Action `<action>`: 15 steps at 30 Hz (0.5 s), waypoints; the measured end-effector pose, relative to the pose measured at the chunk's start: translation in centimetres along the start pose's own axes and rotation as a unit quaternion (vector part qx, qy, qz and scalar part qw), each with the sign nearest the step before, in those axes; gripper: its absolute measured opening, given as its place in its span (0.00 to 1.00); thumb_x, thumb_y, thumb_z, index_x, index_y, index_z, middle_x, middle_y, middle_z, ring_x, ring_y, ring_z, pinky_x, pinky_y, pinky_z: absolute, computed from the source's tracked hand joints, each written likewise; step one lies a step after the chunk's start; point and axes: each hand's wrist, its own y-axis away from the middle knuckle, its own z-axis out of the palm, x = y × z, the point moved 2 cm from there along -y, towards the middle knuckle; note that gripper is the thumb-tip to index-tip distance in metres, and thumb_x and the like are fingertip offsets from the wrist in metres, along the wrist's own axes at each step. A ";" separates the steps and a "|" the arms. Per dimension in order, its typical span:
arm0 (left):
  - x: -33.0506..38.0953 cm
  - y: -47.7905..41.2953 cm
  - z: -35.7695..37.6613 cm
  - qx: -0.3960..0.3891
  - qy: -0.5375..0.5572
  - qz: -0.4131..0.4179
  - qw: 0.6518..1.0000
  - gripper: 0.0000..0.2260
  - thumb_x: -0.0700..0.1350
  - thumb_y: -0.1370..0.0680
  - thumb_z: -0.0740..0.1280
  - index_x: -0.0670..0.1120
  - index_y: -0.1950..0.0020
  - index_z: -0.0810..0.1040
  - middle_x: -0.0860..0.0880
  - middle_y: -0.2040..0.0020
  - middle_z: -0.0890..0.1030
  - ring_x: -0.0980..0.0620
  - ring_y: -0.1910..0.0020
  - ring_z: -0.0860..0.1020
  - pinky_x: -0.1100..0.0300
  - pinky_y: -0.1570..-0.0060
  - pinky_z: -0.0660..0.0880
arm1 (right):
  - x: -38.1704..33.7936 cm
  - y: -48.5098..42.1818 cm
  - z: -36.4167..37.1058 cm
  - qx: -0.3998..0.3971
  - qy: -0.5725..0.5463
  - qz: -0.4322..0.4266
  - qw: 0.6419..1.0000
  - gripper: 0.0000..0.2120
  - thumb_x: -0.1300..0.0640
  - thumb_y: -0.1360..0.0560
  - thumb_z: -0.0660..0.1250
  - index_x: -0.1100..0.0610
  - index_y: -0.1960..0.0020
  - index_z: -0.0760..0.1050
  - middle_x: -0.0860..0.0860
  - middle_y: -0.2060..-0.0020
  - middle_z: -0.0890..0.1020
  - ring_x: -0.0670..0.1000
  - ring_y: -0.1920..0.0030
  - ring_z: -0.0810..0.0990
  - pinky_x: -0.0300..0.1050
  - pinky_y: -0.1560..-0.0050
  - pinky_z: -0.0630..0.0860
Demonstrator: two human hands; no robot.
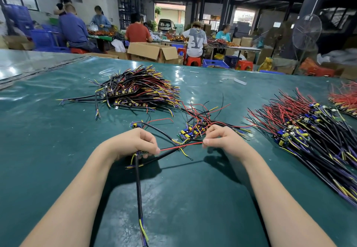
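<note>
A wired board [142, 153] was held low over the glossy green bench [173, 198].
The left hand [139, 143] closed its grip round what looked like the board, while the right hand [222, 140] pinched its red wire [181, 146] taut. Heaps of wiring [139, 90] lay beyond, with workers [137, 31] seated behind.

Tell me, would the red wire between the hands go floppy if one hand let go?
Probably floppy: the red wire looks straight only because the left hand and right hand pull it taut, while loose red wires nearby curl. Likely light too, being so thin.
</note>
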 end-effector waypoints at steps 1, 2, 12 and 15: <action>0.0 0.1 0.1 -0.012 -0.001 -0.001 1.000 0.07 0.44 0.41 0.71 0.46 0.75 0.74 0.52 0.79 0.71 0.58 0.80 0.67 0.70 0.78 0.63 | 0.2 0.0 0.0 0.012 -0.008 0.000 1.000 0.11 0.68 0.29 0.68 0.58 0.67 0.80 0.48 0.63 0.70 0.44 0.60 0.70 0.36 0.55 0.66; 0.1 0.1 0.3 -0.028 0.001 -0.003 1.000 0.08 0.46 0.42 0.72 0.48 0.76 0.74 0.52 0.79 0.71 0.58 0.80 0.67 0.70 0.78 0.63 | 0.4 -0.1 0.0 0.020 -0.012 -0.001 1.000 0.08 0.69 0.30 0.68 0.61 0.66 0.81 0.47 0.64 0.70 0.43 0.60 0.70 0.35 0.55 0.65; -0.7 0.2 -2.4 0.221 0.140 0.039 0.964 0.12 0.42 0.28 0.70 0.47 0.71 0.74 0.53 0.75 0.73 0.58 0.74 0.68 0.70 0.77 0.64 | 1.0 0.2 -2.5 0.316 -0.122 0.029 0.940 0.03 0.68 0.28 0.66 0.64 0.59 0.79 0.43 0.83 0.72 0.39 0.79 0.68 0.27 0.76 0.62; -0.5 -0.9 -1.4 0.265 0.193 0.044 0.944 0.09 0.39 0.23 0.65 0.44 0.64 0.75 0.54 0.75 0.75 0.60 0.75 0.70 0.71 0.78 0.67 | -1.2 -0.4 0.8 0.220 -0.104 0.003 0.970 0.11 0.64 0.26 0.64 0.60 0.67 0.77 0.50 0.78 0.70 0.43 0.78 0.65 0.32 0.77 0.59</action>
